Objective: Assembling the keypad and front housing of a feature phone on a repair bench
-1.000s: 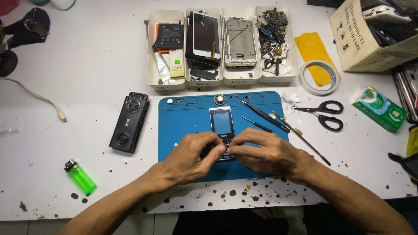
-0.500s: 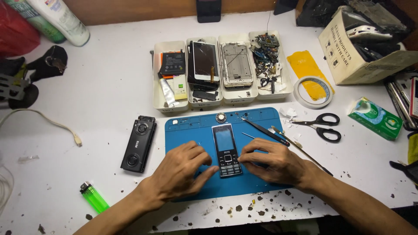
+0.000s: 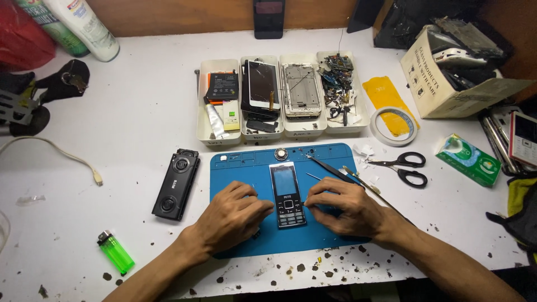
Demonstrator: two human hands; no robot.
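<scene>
Flat on the middle of a smooth blue rubbery work mat (image 3: 235, 165), rounded at its corners: a slim black candy-bar phone (image 3: 287, 194), glossy dark screen above, small keypad below, long axis running twelve to six. At its nine o'clock, the left hand (image 3: 232, 218), palm down on the mat, fingers loosely curled and close together, thumb tip touching the phone's lower left edge. At its three o'clock, the right hand (image 3: 347, 207), also palm down, fingers bent and bunched, fingertips meeting the phone's lower right edge; nothing lifted, nothing pinched clear of the mat. At two o'clock from the phone, thin dark tweezers (image 3: 330, 166) lying slantwise on the mat. At twelve o'clock, past the mat's far edge, a row of four white plastic trays (image 3: 219, 138) with a flat battery, a cracked glass panel, a bare metal frame and a tangle of tiny parts. At three o'clock, off the mat, black-handled scissors (image 3: 404, 166); beyond them a ring of pale tape (image 3: 378, 130). At nine o'clock, a black oblong part (image 3: 175, 183) with two round openings. At eight o'clock, a translucent green lighter (image 3: 116, 251). Beneath everything, a white tabletop (image 3: 128, 123), matte, flecked with dark chips along the near edge.
</scene>
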